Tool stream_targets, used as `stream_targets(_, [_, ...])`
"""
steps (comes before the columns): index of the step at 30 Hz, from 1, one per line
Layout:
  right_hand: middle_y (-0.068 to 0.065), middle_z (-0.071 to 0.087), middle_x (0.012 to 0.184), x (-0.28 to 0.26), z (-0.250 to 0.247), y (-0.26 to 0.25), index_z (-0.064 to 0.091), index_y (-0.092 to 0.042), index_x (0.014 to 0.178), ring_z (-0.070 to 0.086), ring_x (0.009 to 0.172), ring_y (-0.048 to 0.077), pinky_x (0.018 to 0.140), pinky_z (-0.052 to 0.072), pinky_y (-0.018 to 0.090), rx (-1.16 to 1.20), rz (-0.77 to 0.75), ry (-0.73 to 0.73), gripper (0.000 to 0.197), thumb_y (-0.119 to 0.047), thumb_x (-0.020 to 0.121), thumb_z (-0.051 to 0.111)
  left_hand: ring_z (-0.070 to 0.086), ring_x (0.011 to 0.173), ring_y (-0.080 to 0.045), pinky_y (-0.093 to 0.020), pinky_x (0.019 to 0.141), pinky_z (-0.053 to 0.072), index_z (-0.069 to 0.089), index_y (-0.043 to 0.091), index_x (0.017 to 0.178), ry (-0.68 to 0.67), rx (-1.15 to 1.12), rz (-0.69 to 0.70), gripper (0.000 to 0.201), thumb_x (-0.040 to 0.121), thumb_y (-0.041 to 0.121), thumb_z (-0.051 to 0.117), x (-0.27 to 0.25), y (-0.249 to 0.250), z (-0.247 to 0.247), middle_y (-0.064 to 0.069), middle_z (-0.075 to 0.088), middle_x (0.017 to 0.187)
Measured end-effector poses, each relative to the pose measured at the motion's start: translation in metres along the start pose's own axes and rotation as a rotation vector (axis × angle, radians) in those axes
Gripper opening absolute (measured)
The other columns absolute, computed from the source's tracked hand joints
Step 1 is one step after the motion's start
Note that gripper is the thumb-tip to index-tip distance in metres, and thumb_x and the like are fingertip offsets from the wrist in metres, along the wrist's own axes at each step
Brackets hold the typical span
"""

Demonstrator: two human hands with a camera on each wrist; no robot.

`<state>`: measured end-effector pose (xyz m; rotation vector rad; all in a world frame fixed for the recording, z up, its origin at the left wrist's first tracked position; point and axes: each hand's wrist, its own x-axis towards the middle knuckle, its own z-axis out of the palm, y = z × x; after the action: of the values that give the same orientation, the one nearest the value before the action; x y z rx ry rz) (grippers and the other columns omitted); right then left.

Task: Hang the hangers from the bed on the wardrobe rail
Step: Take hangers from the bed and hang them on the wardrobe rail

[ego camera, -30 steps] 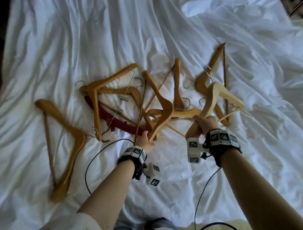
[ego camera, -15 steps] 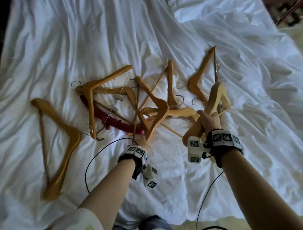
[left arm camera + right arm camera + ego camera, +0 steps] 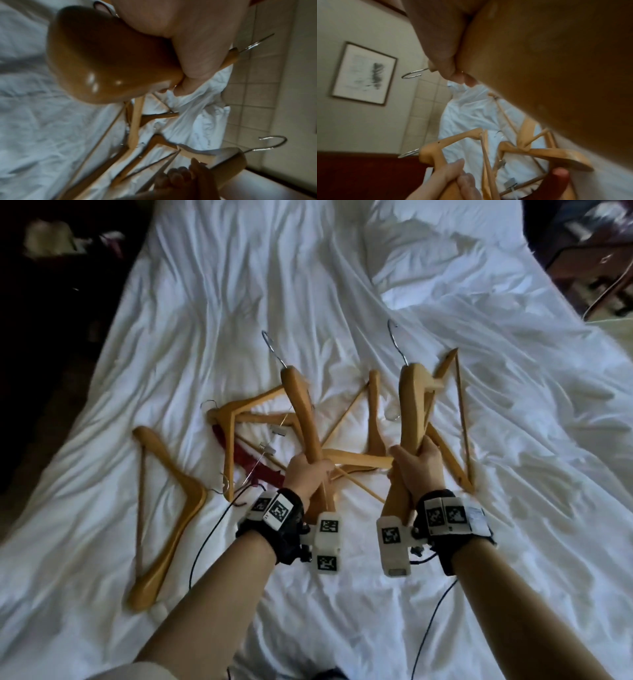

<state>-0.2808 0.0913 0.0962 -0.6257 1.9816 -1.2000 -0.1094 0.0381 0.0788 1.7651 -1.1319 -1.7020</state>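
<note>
Both hands hold wooden hangers raised above the white bed. My left hand grips one arm of a wooden hanger, which stands upright with its metal hook pointing up. My right hand grips another wooden hanger, also upright, hook at the top. In the left wrist view the held hanger's arm fills the frame beside my palm. In the right wrist view the held hanger is very close. Several more wooden hangers and a dark red one lie tangled on the sheet.
A lone wooden hanger lies apart at the left on the sheet. Dark floor borders the bed's left edge, and dark furniture stands at the far right. A framed picture hangs on the wall.
Both hands have lifted their hangers off the pile and turned them upright, hooks now pointing up. The left hand went from reaching at the pile to gripping a hanger.
</note>
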Motion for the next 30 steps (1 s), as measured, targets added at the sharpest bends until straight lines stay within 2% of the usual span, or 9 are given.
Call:
stream_targets(3, [0.004, 0.051, 0.055, -0.021, 0.011, -0.049, 0.049, -0.008, 0.087, 0.051, 0.034, 0.006, 0.041, 0.045, 0.022, 0.020, -0.159, -0.079, 0.013, -0.007, 0.083, 0.061, 0.064, 0.069, -0.025, -0.039, 0.074, 0.055, 0.067, 0.009, 0.100, 0.088, -0.117, 0.120, 0.022, 0.080, 0.017, 0.068, -0.032, 0.028, -0.026, -0.005, 0.065, 0.071])
stream_targets(6, [0.008, 0.052, 0.055, -0.046, 0.029, -0.093, 0.048, -0.009, 0.093, 0.053, 0.036, 0.017, 0.043, 0.045, 0.027, 0.087, -0.257, -0.223, 0.016, -0.011, 0.086, 0.062, 0.062, 0.064, -0.019, -0.032, 0.068, 0.053, 0.066, 0.014, 0.083, 0.165, -0.168, 0.280, 0.002, 0.082, 0.015, 0.067, -0.073, 0.054, -0.058, -0.005, 0.065, 0.069])
stream_targets(11, [0.010, 0.052, 0.058, -0.102, 0.073, -0.141, 0.049, -0.011, 0.086, 0.052, 0.044, 0.024, 0.045, 0.046, 0.030, 0.232, -0.270, -0.440, 0.017, -0.018, 0.087, 0.064, 0.066, 0.088, -0.019, -0.033, 0.080, 0.053, 0.059, 0.018, 0.108, 0.321, -0.189, 0.475, 0.029, 0.081, 0.024, 0.067, -0.137, 0.077, -0.122, -0.005, 0.067, 0.095])
stream_targets(13, [0.009, 0.053, 0.060, -0.132, 0.092, -0.155, 0.053, -0.012, 0.088, 0.054, 0.048, 0.024, 0.052, 0.049, 0.034, 0.276, -0.282, -0.515, 0.019, -0.025, 0.085, 0.067, 0.065, 0.082, -0.019, -0.033, 0.076, 0.052, 0.059, 0.018, 0.101, 0.361, -0.234, 0.516, 0.020, 0.084, 0.024, 0.066, -0.166, 0.079, -0.150, -0.006, 0.065, 0.090])
stream_targets(15, [0.007, 0.054, 0.060, -0.165, 0.111, -0.168, 0.055, -0.012, 0.087, 0.054, 0.047, 0.020, 0.051, 0.049, 0.032, 0.322, -0.309, -0.590, 0.018, -0.026, 0.087, 0.066, 0.060, 0.069, -0.020, -0.034, 0.067, 0.049, 0.059, 0.016, 0.090, 0.377, -0.347, 0.522, 0.014, 0.087, 0.028, 0.065, -0.199, 0.078, -0.180, -0.010, 0.059, 0.077])
stream_targets(18, [0.006, 0.053, 0.059, -0.224, 0.135, -0.184, 0.054, -0.011, 0.083, 0.054, 0.046, 0.018, 0.050, 0.049, 0.031, 0.376, -0.362, -0.719, 0.014, -0.020, 0.092, 0.060, 0.053, 0.061, -0.017, -0.031, 0.061, 0.046, 0.060, 0.019, 0.083, 0.409, -0.468, 0.486, 0.019, 0.089, 0.037, 0.062, -0.249, 0.064, -0.227, -0.004, 0.052, 0.067])
stream_targets(22, [0.007, 0.055, 0.064, -0.315, 0.168, -0.195, 0.056, -0.012, 0.088, 0.055, 0.055, 0.019, 0.057, 0.050, 0.034, 0.406, -0.419, -0.939, 0.010, -0.020, 0.094, 0.058, 0.056, 0.054, -0.007, -0.021, 0.053, 0.048, 0.063, 0.015, 0.085, 0.498, -0.518, 0.553, 0.012, 0.090, 0.026, 0.062, -0.316, 0.026, -0.282, 0.002, 0.056, 0.062])
stream_targets(26, [0.004, 0.056, 0.061, -0.415, 0.198, -0.191, 0.056, -0.008, 0.094, 0.056, 0.054, 0.016, 0.057, 0.048, 0.033, 0.410, -0.452, -1.127, 0.010, -0.018, 0.094, 0.057, 0.062, 0.062, -0.016, -0.028, 0.062, 0.052, 0.060, 0.011, 0.094, 0.558, -0.566, 0.630, 0.010, 0.088, 0.018, 0.064, -0.390, -0.021, -0.343, -0.005, 0.062, 0.067])
stream_targets(30, [0.002, 0.057, 0.061, -0.505, 0.226, -0.186, 0.058, -0.009, 0.097, 0.056, 0.054, 0.014, 0.055, 0.047, 0.031, 0.388, -0.432, -1.259, 0.012, -0.020, 0.094, 0.057, 0.059, 0.058, -0.019, -0.032, 0.058, 0.049, 0.055, 0.011, 0.108, 0.618, -0.621, 0.704, 0.025, 0.087, 0.017, 0.067, -0.467, -0.059, -0.404, -0.007, 0.060, 0.068])
